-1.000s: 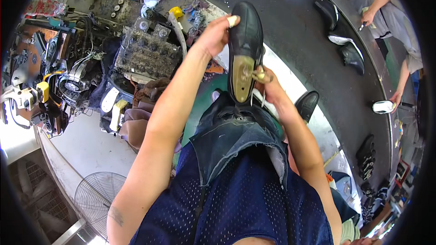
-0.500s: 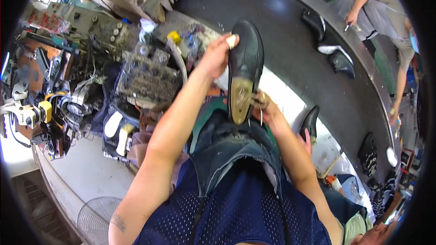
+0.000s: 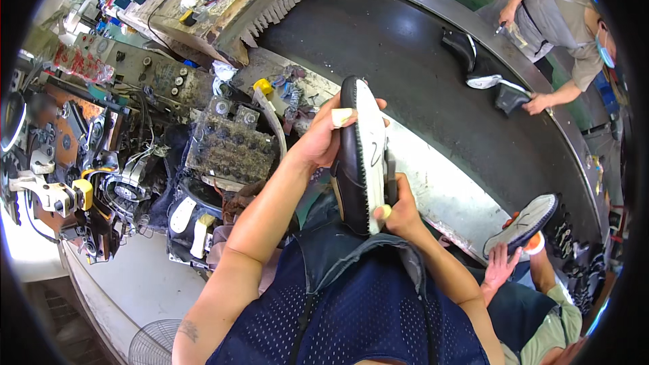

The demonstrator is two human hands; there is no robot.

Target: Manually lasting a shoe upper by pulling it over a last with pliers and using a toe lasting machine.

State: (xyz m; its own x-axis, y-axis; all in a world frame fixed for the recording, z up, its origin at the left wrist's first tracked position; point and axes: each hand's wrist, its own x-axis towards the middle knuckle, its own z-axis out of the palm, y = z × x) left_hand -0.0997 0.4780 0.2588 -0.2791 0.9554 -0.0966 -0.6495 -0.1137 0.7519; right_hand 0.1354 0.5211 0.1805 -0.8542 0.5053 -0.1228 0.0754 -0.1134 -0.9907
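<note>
A black leather shoe (image 3: 349, 176) is held on its side in front of my chest, its whitish underside (image 3: 368, 128) facing right with a jagged edge along it. My left hand (image 3: 323, 136), yellowish tape on its thumb, is closed round the toe half. Near the heel, my right hand (image 3: 400, 213) is closed round a dark, narrow tool (image 3: 390, 176) held against the underside; its exact kind is unclear. The taped right thumb touches the lower end of the underside.
To the right curves a dark conveyor belt (image 3: 405, 47) with a metal rim, bearing black shoes (image 3: 461, 51). A person (image 3: 541, 20) across it reaches to one. Nearer, another person's hands hold a shoe (image 3: 524, 226). A dirty machine (image 3: 233, 142) stands at left; a fan (image 3: 159, 345) is below.
The shoe has turned from top-up to its side, showing the underside, and sits lower. My right hand now has the dark tool against it. The nearby person has lifted a shoe.
</note>
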